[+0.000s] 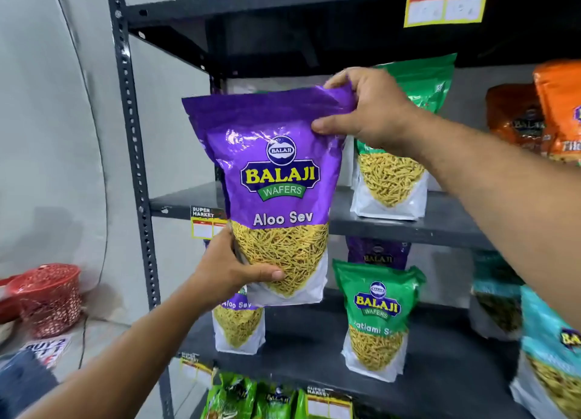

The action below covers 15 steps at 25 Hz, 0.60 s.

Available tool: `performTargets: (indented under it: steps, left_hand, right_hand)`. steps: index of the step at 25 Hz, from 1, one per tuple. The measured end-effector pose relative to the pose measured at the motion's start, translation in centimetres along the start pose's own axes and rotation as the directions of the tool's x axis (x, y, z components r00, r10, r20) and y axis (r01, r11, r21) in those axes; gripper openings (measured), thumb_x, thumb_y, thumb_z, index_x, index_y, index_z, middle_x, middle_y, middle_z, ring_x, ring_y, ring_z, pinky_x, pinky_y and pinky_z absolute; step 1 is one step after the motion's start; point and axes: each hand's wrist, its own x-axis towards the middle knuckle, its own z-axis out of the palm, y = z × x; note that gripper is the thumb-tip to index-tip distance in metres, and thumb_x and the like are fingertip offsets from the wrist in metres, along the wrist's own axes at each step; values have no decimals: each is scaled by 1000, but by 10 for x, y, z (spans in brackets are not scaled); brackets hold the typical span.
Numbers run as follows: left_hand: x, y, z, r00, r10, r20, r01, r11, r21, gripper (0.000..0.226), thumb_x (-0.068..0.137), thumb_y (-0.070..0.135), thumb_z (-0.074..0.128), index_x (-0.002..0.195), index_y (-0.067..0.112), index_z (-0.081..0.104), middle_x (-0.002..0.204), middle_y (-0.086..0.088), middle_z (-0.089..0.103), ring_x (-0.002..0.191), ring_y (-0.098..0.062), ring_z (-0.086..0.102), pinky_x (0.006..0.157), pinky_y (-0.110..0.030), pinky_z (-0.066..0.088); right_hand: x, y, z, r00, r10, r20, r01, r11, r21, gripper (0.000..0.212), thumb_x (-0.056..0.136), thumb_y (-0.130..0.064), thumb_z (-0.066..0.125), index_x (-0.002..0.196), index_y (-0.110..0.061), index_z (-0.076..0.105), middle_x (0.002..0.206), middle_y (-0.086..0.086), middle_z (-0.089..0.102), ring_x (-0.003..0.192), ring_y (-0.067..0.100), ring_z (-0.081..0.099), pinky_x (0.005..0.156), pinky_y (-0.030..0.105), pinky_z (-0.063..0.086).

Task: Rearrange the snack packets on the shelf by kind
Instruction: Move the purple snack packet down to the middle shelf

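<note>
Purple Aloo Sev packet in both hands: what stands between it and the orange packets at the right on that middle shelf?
In the head view, a green packet stands on the middle shelf, partly behind the right hand.

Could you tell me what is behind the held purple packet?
Behind the purple packet, held by both hands, another Aloo Sev packet shows below it on the lower shelf. Whatever stands directly behind it on the middle shelf is covered.

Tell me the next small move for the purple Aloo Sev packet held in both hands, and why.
Probably lower the purple Aloo Sev packet, held by the left hand and right hand, onto the shelf below, beside the other Aloo Sev packet standing there: the same kind belongs together.
</note>
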Motion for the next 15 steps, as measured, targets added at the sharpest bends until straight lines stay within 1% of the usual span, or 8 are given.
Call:
performTargets:
  steps: [2,4,6,9,10,12,13,15]
  left_hand:
    - [-30,-27,13,994,-89,-59,90,996,17,91,35,13,100,112,3,54,102,-13,76,96,-24,73,79,-36,60]
    - [-52,-58,27,978,-167,-127,172,985,32,86,31,10,98,105,8,54,94,-9,75,89,-20,73,75,-32,61]
    - [-65,-90,42,950,-246,-194,265,961,77,78,33,8,98,95,16,52,89,-3,72,83,-15,70,67,-24,57]
    - [-71,-142,62,911,-334,-242,356,933,52,74,36,5,98,90,21,50,89,-1,71,77,-5,67,57,-9,50]
    - [-70,-159,67,900,-351,-257,373,927,41,74,36,4,97,90,21,51,91,-1,72,76,-4,67,60,-11,51]
    - [-65,-188,76,877,-391,-279,411,912,13,74,36,3,98,91,22,52,93,-2,73,80,-11,67,68,-23,51]
    - [-62,-201,79,865,-410,-289,430,903,6,74,36,3,98,90,23,51,92,0,72,82,-14,66,67,-23,50]
    - [-54,-220,84,844,-447,-296,466,885,-7,74,35,6,98,88,25,50,88,6,70,78,-7,63,59,-14,46]
  right_hand:
    - [-20,2,-1,975,24,220,66,918,-391,40,58,-19,87,89,-22,62,75,-8,63,63,8,58,59,25,50]
    - [-38,12,9,884,87,460,288,673,-681,30,65,-29,82,88,-21,65,75,-1,68,68,21,58,58,29,43]
    - [-55,27,26,809,127,574,439,518,-734,25,71,-35,75,90,-24,63,83,4,69,77,28,60,59,31,41]
    - [-75,58,56,762,188,620,495,448,-744,15,79,-30,63,92,-25,59,88,10,67,83,33,63,56,32,37]
    - [-81,70,65,751,219,622,510,406,-758,13,81,-26,59,93,-24,59,90,11,66,84,35,63,56,32,38]
    - [-89,97,83,734,271,622,538,326,-777,18,82,-15,52,99,-19,57,95,14,64,89,37,63,60,35,42]
    - [-91,110,91,727,307,614,527,326,-785,20,83,-11,50,101,-16,57,97,15,64,92,38,62,63,36,43]
    - [-94,131,101,729,386,565,434,377,-818,22,86,-10,45,104,-11,58,99,16,63,100,38,60,69,37,42]
